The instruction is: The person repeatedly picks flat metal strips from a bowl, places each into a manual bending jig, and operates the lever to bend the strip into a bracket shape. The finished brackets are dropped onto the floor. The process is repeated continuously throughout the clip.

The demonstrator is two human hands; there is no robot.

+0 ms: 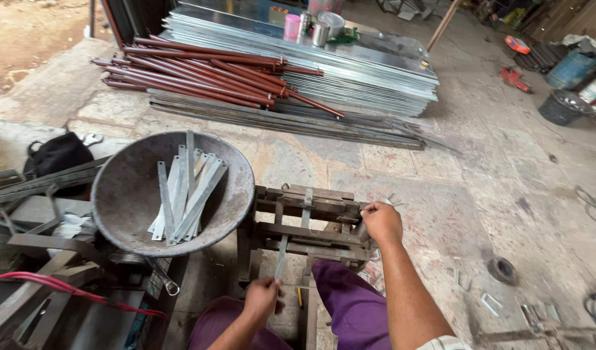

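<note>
1. A flat metal strip (pixel 280 257) is pinched at its near end by the left hand (pixel 262 299), low in the frame's centre; its far end is fed into a rusty bench-mounted bending jig (pixel 309 223).
2. The jig's right end is gripped by the right hand (pixel 381 221), fingers clenched around a part that cannot be made out.
3. A batch of similar straight strips (pixel 186 192) is piled in the round metal pan (pixel 126 194) at centre left, judged as waiting to be worked.
4. A few small bent pieces (pixel 489 303) are seen scattered on the floor at lower right, so the work is judged well short of done.
</note>
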